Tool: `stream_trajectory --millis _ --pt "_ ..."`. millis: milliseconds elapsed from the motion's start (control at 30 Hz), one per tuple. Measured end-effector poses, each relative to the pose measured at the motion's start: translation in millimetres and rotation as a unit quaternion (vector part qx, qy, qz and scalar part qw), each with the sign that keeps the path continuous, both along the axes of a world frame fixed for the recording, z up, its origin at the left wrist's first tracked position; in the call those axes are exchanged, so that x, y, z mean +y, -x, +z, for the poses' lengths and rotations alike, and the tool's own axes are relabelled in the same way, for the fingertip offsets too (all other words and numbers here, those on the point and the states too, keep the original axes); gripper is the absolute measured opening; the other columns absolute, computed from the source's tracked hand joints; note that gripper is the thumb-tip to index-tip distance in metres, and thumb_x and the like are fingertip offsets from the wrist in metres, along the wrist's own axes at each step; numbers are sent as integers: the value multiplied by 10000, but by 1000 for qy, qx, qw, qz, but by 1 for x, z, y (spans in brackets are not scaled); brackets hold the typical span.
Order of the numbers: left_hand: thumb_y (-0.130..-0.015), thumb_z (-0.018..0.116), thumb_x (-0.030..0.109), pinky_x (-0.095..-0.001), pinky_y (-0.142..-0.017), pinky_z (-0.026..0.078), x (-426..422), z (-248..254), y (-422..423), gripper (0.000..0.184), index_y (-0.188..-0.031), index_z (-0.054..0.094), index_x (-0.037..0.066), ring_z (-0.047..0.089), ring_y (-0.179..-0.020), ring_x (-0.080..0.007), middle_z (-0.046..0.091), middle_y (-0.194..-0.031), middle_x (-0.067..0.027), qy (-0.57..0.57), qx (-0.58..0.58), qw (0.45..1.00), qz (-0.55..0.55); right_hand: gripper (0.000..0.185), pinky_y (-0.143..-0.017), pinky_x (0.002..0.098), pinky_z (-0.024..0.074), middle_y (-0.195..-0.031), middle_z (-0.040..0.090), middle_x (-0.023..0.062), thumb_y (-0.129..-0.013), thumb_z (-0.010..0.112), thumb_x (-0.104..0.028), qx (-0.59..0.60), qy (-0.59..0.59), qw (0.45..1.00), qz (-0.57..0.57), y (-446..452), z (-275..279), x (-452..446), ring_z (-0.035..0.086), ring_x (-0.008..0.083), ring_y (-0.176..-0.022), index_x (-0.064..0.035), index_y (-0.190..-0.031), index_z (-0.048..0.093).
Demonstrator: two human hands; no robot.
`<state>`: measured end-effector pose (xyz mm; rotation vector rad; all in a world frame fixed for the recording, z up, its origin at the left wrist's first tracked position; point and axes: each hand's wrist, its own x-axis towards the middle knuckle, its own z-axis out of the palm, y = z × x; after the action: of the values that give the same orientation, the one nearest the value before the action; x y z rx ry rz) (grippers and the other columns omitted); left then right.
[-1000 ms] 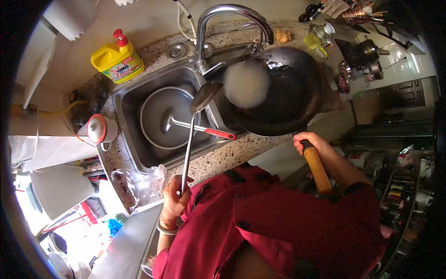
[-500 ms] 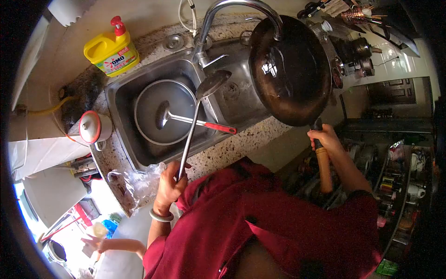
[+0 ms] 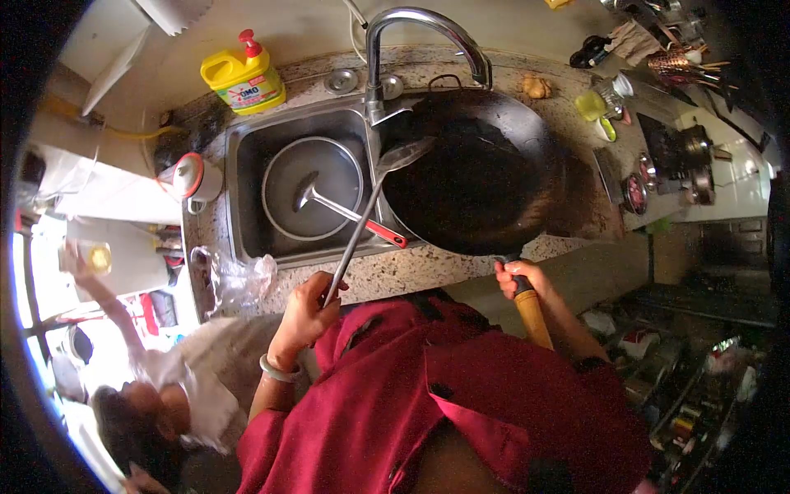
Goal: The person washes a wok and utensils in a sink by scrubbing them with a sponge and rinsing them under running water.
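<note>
My right hand (image 3: 525, 278) is closed round the neck of the wooden handle of a big dark wok (image 3: 481, 181). The wok lies over the right sink basin, beneath the faucet (image 3: 428, 16), and hides most of that basin. In my left hand (image 3: 311, 309) is the thin shaft of a long metal ladle (image 3: 362, 222); its head overlaps the wok's left rim, and I cannot tell whether they touch. A round grey pan (image 3: 276, 206) sits in the left sink basin (image 3: 247, 239). A red-handled ladle (image 3: 383, 232) leans across it, handle over the sink's front edge.
A yellow detergent bottle (image 3: 247, 82) and a white lidded mug (image 3: 202, 181) stand around the sink. Crumpled clear plastic (image 3: 234, 280) lies at the counter's left front. Another person (image 3: 189, 395) at lower left raises a clear container (image 3: 89, 257). Bowls and utensils crowd the right.
The wok has come down from a tilted-up pose over the counter to lie over the right basin, my right hand shifting left with it. The other person's arm has risen with a container.
</note>
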<state>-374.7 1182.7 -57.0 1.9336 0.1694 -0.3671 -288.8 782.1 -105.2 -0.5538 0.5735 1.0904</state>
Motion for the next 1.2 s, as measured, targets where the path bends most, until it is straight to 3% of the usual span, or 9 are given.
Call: stream_trajectory --millis 333,400,467,600,633,767,933,1000,1200 --pt "-667 544 98 -368 -640 444 -115 -5 41 198 -848 574 23 568 -711 -327 566 -744 -175 -86 1 994 64 205 -566 243 431 -736 488 10 -802 518 -159 -31 -88 993 79 -15 -71 -10 479 108 -600 -52 -975 492" --pt "-668 534 102 -383 -623 433 -128 -8 43 165 -804 556 11 555 -710 -347 553 -723 -189 -88 -11 994 69 227 -548 260 447 -683 497 -7 -771 569 -200 -90 -16 993 70 -13 -74 -3 491 104 -572 -49 -919 486" --pt "-686 522 53 -283 -588 424 -135 -15 46 179 -849 562 -9 528 -642 -176 560 -715 -120 -101 -1 994 49 233 -532 254 438 -677 495 -11 -765 568 -205 -87 -56 992 65 -15 -86 3 484 100 -564 -48 -917 485" --pt "-684 533 88 -306 -590 439 -143 -26 43 195 -850 570 -9 557 -671 -200 574 -721 -131 -124 -3 991 52 221 -519 228 427 -661 485 -11 -764 558 -222 -128 -16 991 46 -10 -89 13 471 92 -550 -52 -891 495" --pt "-688 525 142 -407 -622 434 -147 -28 40 170 -772 551 -3 557 -703 -363 563 -693 -189 -110 3 991 72 236 -517 218 427 -664 500 -1 -764 563 -233 -144 3 989 38 -9 -97 15 487 100 -554 -40 -890 514" --pt "-699 520 158 -385 -587 440 -152 -38 27 195 -780 555 -15 583 -602 -306 568 -619 -188 -2 32 996 82 300 -548 284 462 -662 569 46 -775 576 -316 -185 130 963 146 -16 -90 13 544 156 -581 -45 -903 573" --pt "-810 501 180 -238 -432 362 -158 -29 10 167 -771 514 18 480 -473 -111 546 -611 -49 293 128 938 131 365 -567 315 456 -719 619 66 -840 492 -357 -515 569 520 375 -62 19 21 580 185 -599 -9 -831 603" --pt "-824 501 208 -232 -402 332 -161 -34 1 180 -793 499 31 437 -434 -105 498 -562 -26 361 169 907 135 315 -607 335 462 -718 623 77 -835 510 -307 -565 412 685 205 -96 32 43 587 223 -621 -17 -920 600" --pt "-826 468 166 -217 -394 334 -179 -84 -25 183 -905 507 6 412 -436 -97 444 -565 -2 513 194 819 171 455 -914 388 372 -1187 462 202 -782 565 -170 -812 447 363 92 -215 -21 178 447 331 -1098 -13 -1184 421"
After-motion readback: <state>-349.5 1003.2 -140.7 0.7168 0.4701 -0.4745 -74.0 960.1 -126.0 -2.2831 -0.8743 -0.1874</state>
